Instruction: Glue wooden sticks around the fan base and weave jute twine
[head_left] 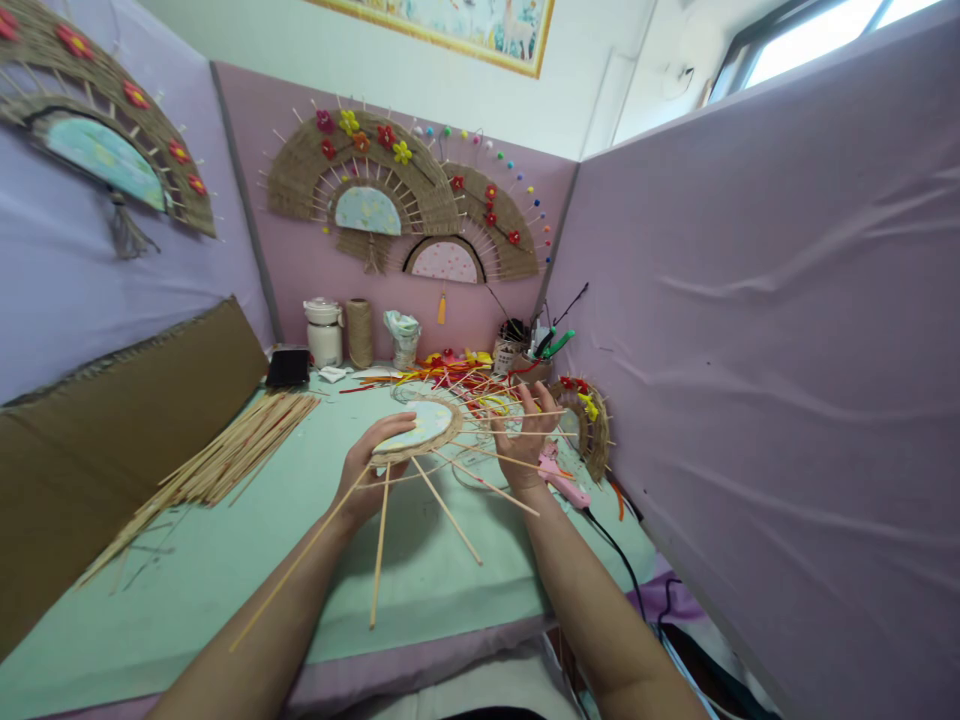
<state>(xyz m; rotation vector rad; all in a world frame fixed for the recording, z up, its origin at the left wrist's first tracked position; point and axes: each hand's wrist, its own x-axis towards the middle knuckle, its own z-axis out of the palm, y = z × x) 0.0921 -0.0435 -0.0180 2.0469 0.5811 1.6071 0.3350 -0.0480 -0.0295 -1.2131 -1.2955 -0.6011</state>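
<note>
A half-made fan (pixel 420 428) lies on the green table (pixel 225 560): a pale blue half-disc rimmed with brown twine, thin wooden sticks fanning out from it. My left hand (pixel 371 465) grips its near left edge, fingers curled over the rim. My right hand (pixel 525 440) rests on the sticks at the fan's right side, fingers spread and bent among them. Several sticks point toward me between my forearms.
A bundle of loose sticks (pixel 225 460) lies at left beside a brown board (pixel 127 420). A pink glue gun (pixel 566 485) with a black cord sits by my right wrist. A small woven fan (pixel 589 420), twine spool (pixel 360 332), white pot (pixel 325 332) and coloured strips stand at the back.
</note>
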